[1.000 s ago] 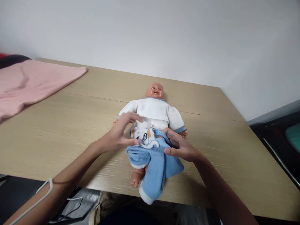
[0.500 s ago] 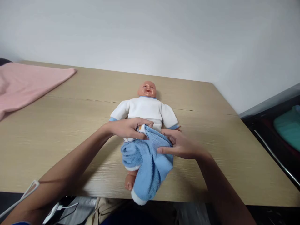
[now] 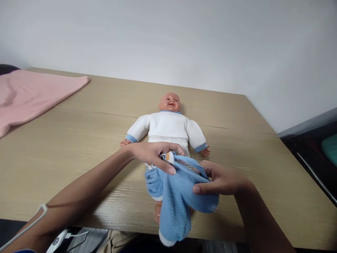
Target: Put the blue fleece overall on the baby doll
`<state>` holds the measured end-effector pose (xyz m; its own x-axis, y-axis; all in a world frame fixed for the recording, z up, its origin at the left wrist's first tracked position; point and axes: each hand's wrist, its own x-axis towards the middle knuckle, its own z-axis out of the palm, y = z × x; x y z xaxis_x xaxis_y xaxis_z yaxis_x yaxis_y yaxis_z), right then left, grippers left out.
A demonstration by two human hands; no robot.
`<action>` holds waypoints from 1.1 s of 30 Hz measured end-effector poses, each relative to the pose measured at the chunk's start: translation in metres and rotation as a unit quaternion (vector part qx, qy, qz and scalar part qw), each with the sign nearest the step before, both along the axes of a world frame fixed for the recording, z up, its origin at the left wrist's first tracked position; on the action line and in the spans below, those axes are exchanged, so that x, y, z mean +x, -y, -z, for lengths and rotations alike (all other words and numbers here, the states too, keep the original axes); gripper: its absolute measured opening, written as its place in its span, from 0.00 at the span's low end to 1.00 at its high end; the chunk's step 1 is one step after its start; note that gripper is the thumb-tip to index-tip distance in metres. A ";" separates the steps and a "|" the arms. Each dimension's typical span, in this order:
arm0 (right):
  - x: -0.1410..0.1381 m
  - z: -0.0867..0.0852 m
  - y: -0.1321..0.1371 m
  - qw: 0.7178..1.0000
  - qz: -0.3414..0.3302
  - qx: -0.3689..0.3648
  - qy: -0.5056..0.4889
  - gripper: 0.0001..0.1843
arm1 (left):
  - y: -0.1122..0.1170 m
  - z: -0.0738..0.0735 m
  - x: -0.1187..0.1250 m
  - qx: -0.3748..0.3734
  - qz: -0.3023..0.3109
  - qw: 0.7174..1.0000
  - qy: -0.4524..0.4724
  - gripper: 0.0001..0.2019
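Observation:
A baby doll (image 3: 168,124) in a white top with blue cuffs lies on its back, head away from me. Blue fleece pants (image 3: 175,200) with white hems are over its lower body. One pant leg is on the doll's leg at the left, with a foot (image 3: 157,213) showing below; the other hangs loose toward me. My left hand (image 3: 158,156) grips the waistband near a printed patch, thumb on the outside. At the right, my right hand (image 3: 218,177) pinches the waistband, fingers inside the opening and thumb outside, stretching it. The doll's other leg is mostly hidden by the fabric.
The wooden table (image 3: 79,140) runs back to a pale wall (image 3: 168,42). A pink cloth (image 3: 39,95) lies at the far left. Beyond the right edge is a dark frame with a green item (image 3: 329,149). A white cable (image 3: 28,223) crosses my left forearm.
My right hand has pulled the waistband out to the right and toward me, opening it wider. The loose pant leg has swung slightly right. The view has shifted a little.

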<state>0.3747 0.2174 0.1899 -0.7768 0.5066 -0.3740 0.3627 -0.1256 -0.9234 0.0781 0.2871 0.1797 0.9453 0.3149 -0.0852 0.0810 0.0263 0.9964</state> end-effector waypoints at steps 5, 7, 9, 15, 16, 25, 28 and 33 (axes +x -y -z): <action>0.000 0.001 0.001 0.989 0.130 0.031 -0.067 0.29 | -0.002 -0.004 0.000 0.056 0.067 0.995 -0.037 0.29; 0.000 0.003 0.000 0.983 0.171 0.025 -0.059 0.30 | -0.002 -0.002 -0.001 0.068 0.077 0.994 -0.034 0.23; 0.001 0.005 -0.001 0.985 0.169 0.007 -0.043 0.30 | -0.003 0.000 -0.002 0.074 0.068 0.995 -0.011 0.21; 0.001 0.012 0.000 0.997 0.050 -0.057 -0.012 0.37 | 0.001 0.000 0.000 0.094 -0.013 0.995 -0.016 0.26; 0.000 0.013 0.002 0.997 0.043 -0.063 -0.015 0.37 | 0.001 -0.001 0.001 0.100 -0.012 0.995 -0.021 0.26; 0.007 0.026 0.001 0.975 0.191 -0.052 -0.106 0.32 | -0.003 0.008 -0.009 -0.057 0.063 0.996 0.018 0.34; 0.007 0.027 -0.001 0.983 0.148 -0.073 -0.081 0.34 | -0.006 0.012 -0.012 -0.059 0.082 0.995 -0.020 0.27; 0.003 0.027 0.006 0.988 0.049 -0.111 -0.095 0.47 | -0.008 0.016 -0.009 0.012 0.042 0.999 0.017 0.28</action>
<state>0.3773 0.2110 0.1627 -0.7952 0.5037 -0.3375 0.1625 -0.3593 -0.9190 0.0691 0.2952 0.1635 0.9707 0.2359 -0.0456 0.0477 -0.0033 0.9989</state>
